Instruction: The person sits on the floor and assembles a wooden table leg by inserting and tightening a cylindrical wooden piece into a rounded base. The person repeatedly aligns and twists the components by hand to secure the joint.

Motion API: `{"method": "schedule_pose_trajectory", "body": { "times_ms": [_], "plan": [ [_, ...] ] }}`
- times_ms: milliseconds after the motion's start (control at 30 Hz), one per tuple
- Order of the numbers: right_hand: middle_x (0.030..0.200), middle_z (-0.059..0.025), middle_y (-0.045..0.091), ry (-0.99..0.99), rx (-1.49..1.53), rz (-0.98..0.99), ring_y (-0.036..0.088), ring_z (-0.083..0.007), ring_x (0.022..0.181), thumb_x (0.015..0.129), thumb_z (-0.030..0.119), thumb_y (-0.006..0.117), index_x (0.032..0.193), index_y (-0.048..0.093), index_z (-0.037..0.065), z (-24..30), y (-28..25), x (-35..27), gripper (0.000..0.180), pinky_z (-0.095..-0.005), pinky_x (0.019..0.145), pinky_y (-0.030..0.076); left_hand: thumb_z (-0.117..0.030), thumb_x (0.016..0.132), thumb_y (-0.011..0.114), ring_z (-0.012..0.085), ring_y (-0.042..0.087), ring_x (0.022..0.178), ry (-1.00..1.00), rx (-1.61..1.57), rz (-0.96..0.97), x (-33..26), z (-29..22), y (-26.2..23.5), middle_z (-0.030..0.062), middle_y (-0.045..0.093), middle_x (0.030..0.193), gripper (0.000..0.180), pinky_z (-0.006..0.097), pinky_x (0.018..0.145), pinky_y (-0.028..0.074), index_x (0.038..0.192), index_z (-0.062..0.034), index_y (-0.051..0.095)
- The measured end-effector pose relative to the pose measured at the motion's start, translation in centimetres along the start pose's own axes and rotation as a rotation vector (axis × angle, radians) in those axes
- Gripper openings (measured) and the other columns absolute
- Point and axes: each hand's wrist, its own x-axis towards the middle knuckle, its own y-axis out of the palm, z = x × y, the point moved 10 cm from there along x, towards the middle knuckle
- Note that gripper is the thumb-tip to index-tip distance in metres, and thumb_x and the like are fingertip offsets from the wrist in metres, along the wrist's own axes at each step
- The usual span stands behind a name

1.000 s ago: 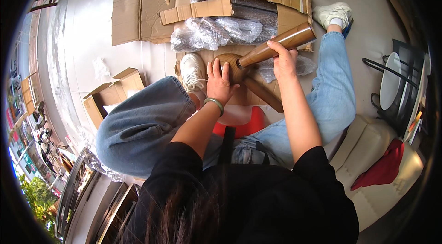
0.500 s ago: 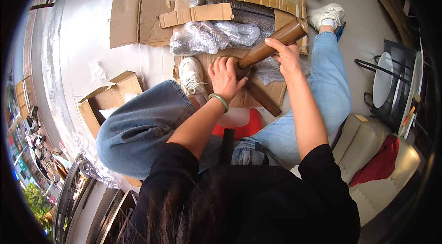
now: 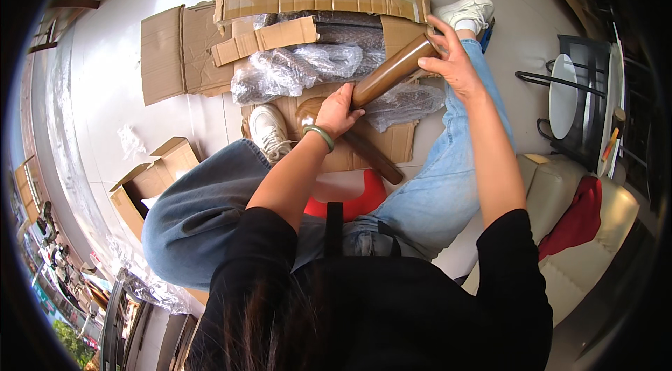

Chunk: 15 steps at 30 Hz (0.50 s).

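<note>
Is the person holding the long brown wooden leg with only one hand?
No, both hands grip the long brown tapered wooden leg: the left hand at its lower end, the right hand near its top.

Both forearms come up from the lower edge, bare below black sleeves, and reach forward over the bent knees. The left hand (image 3: 341,110) is curled, its fingers (image 3: 348,94) wrapped around the near, lower end of what it holds, thumb side turned up; a green bangle sits on the wrist just behind the fingers. The right hand (image 3: 453,57) is farther out and higher, wrist bent, palm facing left, with its fingers (image 3: 435,28) cupped over the far upper end. The right elbow is nearly straight, the left more bent.
</note>
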Motion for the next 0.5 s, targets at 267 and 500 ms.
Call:
{"method": "schedule_pose_trajectory", "body": {
  "times_ms": [267,500],
  "plan": [
    [0.101,-0.0011,0.060,0.262,-0.473,0.422,0.057,-0.0109,0.092,0.070,-0.006,0.077,0.121,0.057,0.003,-0.3,-0.1,2.1,0.055,-0.0256,0.082,0.049,-0.022,0.077,0.078,0.0424,0.059,0.104,-0.021,0.072,-0.005,-0.8,-0.5,-0.7,0.0225,0.062,0.108,0.054,0.048,0.089,0.047,0.118,-0.0025,0.047],
    [0.096,0.0002,0.058,-0.193,-0.646,0.485,0.057,-0.0087,0.090,0.067,-0.007,0.072,0.119,0.058,0.006,3.4,2.6,1.7,0.055,-0.0236,0.078,0.048,-0.022,0.076,0.078,0.0383,0.061,0.100,-0.054,0.212,-0.050,-1.4,-0.3,-1.0,0.0187,0.063,0.105,0.054,0.045,0.089,0.048,0.118,-0.0042,0.049]
  ]
}}
